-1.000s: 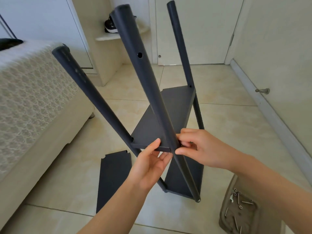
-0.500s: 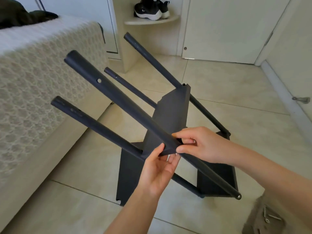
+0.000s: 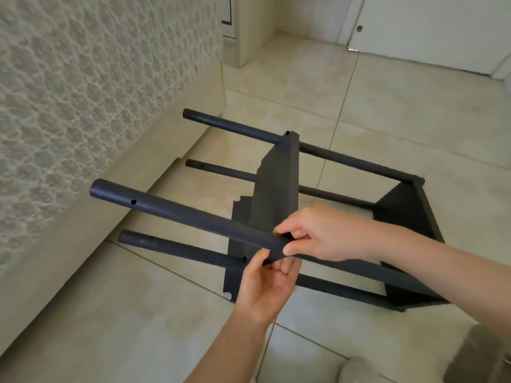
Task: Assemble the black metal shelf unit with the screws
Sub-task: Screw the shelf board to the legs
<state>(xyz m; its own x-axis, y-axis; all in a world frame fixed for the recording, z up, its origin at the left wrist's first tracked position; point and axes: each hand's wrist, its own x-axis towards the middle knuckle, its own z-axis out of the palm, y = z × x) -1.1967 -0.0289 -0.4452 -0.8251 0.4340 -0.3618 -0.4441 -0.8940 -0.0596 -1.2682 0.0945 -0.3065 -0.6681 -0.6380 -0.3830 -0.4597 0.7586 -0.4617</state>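
Observation:
The black metal shelf unit lies on its side on the tiled floor, its several round posts pointing left toward the bed. A middle shelf panel (image 3: 279,189) stands on edge between the posts, and an end panel (image 3: 406,214) closes the right side. My right hand (image 3: 315,233) grips the nearest upper post (image 3: 177,214) from above, where the middle panel meets it. From below, my left hand (image 3: 265,283) pinches the same post with thumb and fingers. A loose black panel (image 3: 237,250) lies flat on the floor beneath. No screw is visible in either hand.
The bed (image 3: 83,106) with a patterned cover runs along the left, close to the post ends. A white door (image 3: 431,31) and a cabinet base (image 3: 249,31) stand at the back. A beige object (image 3: 481,357) shows at the lower right corner.
The shelf unit has tipped from upright over to the left until it lies on its side. Both hands stayed on the near post at the middle panel's corner. The view has dropped toward the floor.

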